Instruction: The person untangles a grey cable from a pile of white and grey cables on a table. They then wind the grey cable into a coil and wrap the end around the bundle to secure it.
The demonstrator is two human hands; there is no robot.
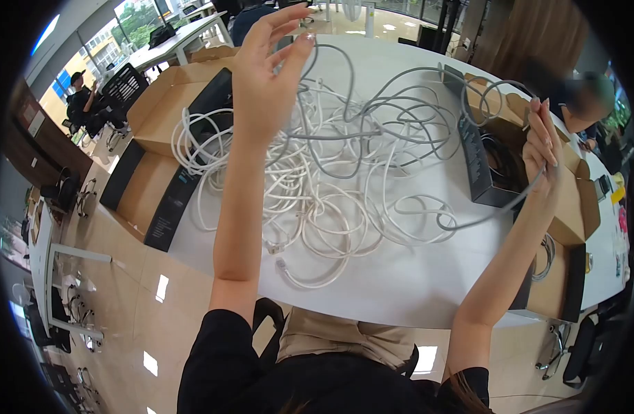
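My left hand point(272, 65) is raised over the left part of the table, thumb and fingers apart. A loop of the grey cable point(350, 76) runs right at the thumb tip. My right hand point(542, 146) is closed around a grey cable at the right, its fingers pointing up. One stretch of this cable drops from the palm toward the table, and another loops near the fingertips. Between my hands lies a tangle of white cables point(317, 207) with grey loops over it. White plugs point(274, 247) show at the near side of the tangle.
An opened cardboard box point(141, 183) stands left of the tangle. At right, a black box point(489, 172) holds dark coiled cable, and another opened box point(555, 276) has a grey coil point(548, 259). A person point(584, 103) sits beyond the right boxes; chairs surround the white table point(413, 290).
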